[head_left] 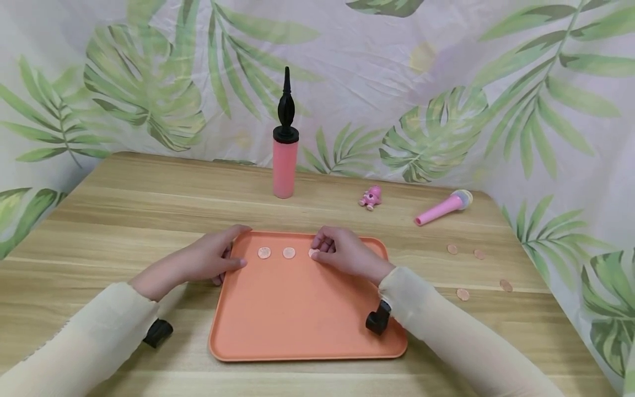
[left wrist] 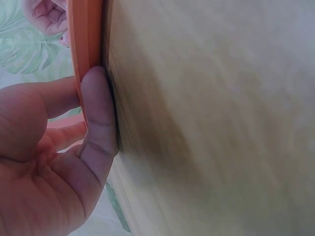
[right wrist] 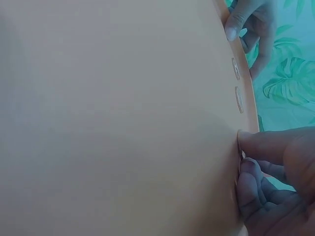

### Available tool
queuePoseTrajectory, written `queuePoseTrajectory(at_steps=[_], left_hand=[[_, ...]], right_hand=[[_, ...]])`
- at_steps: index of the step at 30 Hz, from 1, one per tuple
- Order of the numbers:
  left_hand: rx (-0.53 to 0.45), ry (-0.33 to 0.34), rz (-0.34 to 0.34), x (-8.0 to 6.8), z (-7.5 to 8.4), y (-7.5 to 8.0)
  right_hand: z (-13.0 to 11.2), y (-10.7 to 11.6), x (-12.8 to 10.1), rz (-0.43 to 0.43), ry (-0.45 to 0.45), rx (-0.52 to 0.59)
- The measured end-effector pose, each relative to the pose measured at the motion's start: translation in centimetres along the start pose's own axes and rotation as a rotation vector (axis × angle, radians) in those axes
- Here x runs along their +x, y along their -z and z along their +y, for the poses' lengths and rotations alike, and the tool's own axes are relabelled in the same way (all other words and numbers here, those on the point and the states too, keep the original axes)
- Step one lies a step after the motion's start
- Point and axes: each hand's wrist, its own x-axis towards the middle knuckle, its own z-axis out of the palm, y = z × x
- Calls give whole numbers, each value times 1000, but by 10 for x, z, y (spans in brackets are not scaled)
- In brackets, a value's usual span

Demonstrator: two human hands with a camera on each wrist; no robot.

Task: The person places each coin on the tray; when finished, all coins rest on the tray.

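My left hand (head_left: pixel 212 256) holds the upper left side of an orange tray (head_left: pixel 297 320), its thumb over the rim. In the left wrist view, the little finger (left wrist: pixel 96 103) lies along the tray's outer side, close to the tabletop. Near the tray's far edge, my right hand (head_left: pixel 344 251) pinches a copper-coloured coin (head_left: pixel 313 252) down at the tray's surface, partly hidden by the fingers. To its left, a middle coin (head_left: pixel 289 252) and a left coin (head_left: pixel 264 252) lie flat in a row with it.
Several more coins (head_left: pixel 463 294) are scattered on the wooden table (head_left: pixel 124 220) at right. Behind the tray stand a pink and black hand pump (head_left: pixel 284 165), a small pink bear figure (head_left: pixel 371 197) and a lying pink toy microphone (head_left: pixel 444 208). A leaf-patterned cloth (head_left: pixel 347 82) hangs behind.
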Motion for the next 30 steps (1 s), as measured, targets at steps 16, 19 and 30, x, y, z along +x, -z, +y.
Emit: queuePoseTrajectory(at_steps=[16,19,30], left_hand=[[-3,-5,3,1,-1,-1],[-3,-2,1,2,-1,-1],[13,-12,-4,2,-3,-1]], right_hand=[[8,7,-12,32,12,101],[12,15,-21,66,33,141],[63,70,-76,263,-27,112]])
